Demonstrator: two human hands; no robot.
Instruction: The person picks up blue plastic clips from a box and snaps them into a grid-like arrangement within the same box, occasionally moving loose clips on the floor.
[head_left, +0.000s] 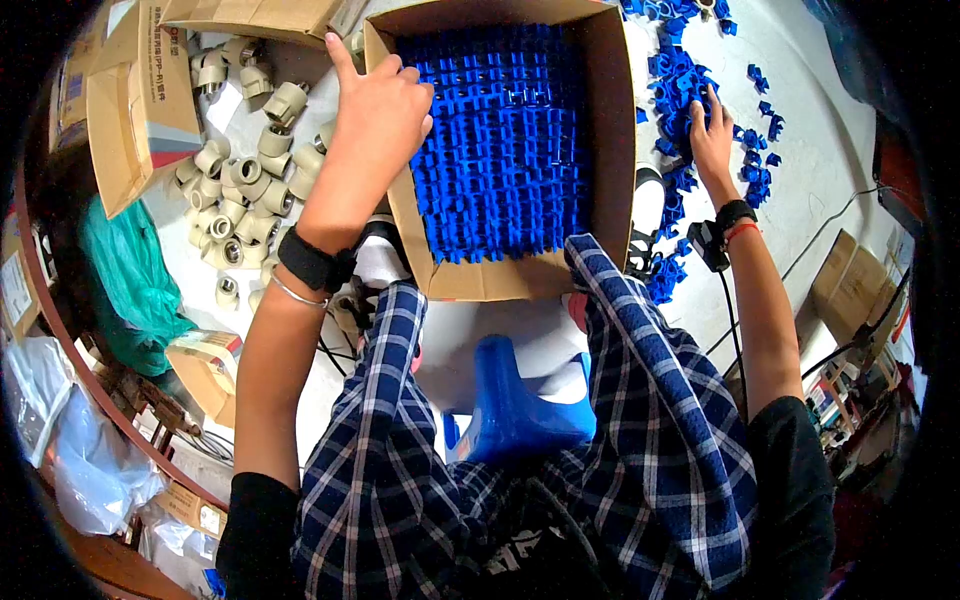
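Pale floor (pixel 815 140): cardboard box (pixel 510 280) at 12 o'clock, blue clips (pixel 500 150) in rows inside. Left hand (pixel 385 105) over its 10 o'clock rim, can't tell if grip's clenched. Right hand (pixel 712 142) at loose clips (pixel 672 75), 1 o'clock; can't tell if grasping any. Beige fittings (pixel 240 190) at 10.

Fisheye's bending everything near the black edges, the smooth whitish floor (pixel 820 135) is catching plenty of light, and the murky right side's maybe blurring.
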